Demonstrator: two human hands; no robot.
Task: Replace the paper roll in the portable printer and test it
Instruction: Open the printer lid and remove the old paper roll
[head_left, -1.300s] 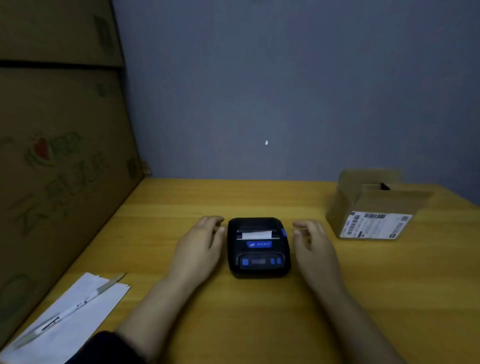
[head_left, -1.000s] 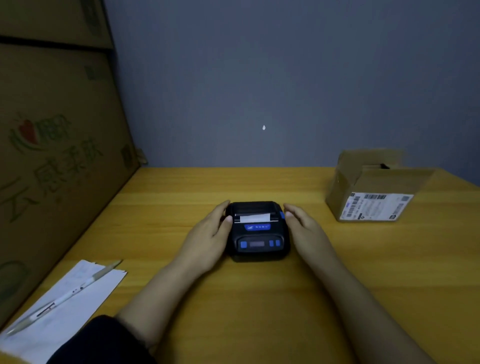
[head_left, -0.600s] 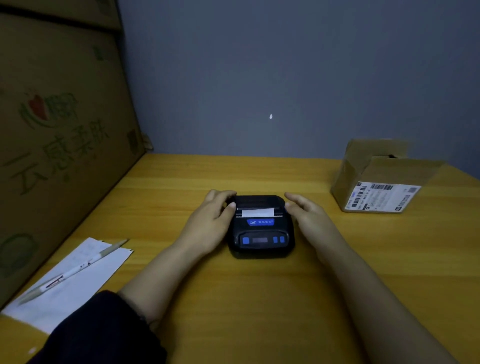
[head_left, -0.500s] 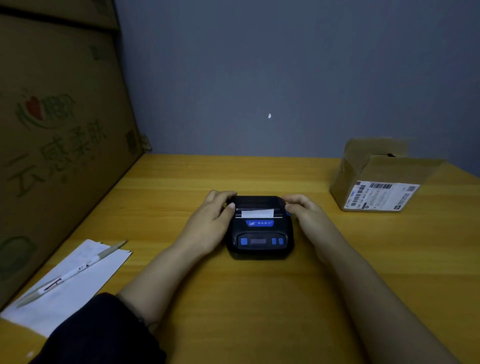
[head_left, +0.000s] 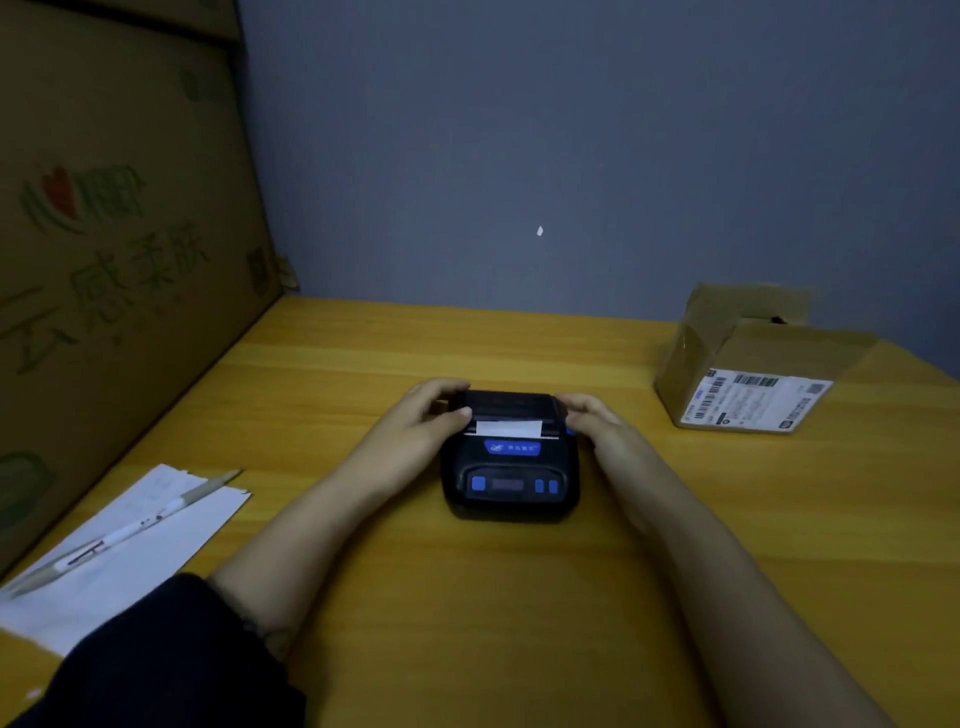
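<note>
A small black portable printer (head_left: 510, 470) with blue buttons lies flat at the middle of the wooden table (head_left: 467, 623). A short strip of white paper (head_left: 508, 428) sticks out of its slot, and its lid is closed. My left hand (head_left: 415, 431) grips the printer's left side, thumb resting on the lid near the slot. My right hand (head_left: 597, 423) holds the right side, fingers curled over the top right corner by a blue side tab. No spare paper roll is in sight.
An open cardboard box (head_left: 748, 364) with a shipping label stands at the back right. A white sheet (head_left: 119, 561) with a pen (head_left: 124, 530) on it lies at the front left. A large printed carton (head_left: 104, 260) walls off the left side.
Both hands came in from beside the printer and closed on its two sides near the lid. My right fingers have curled onto the top right corner.
</note>
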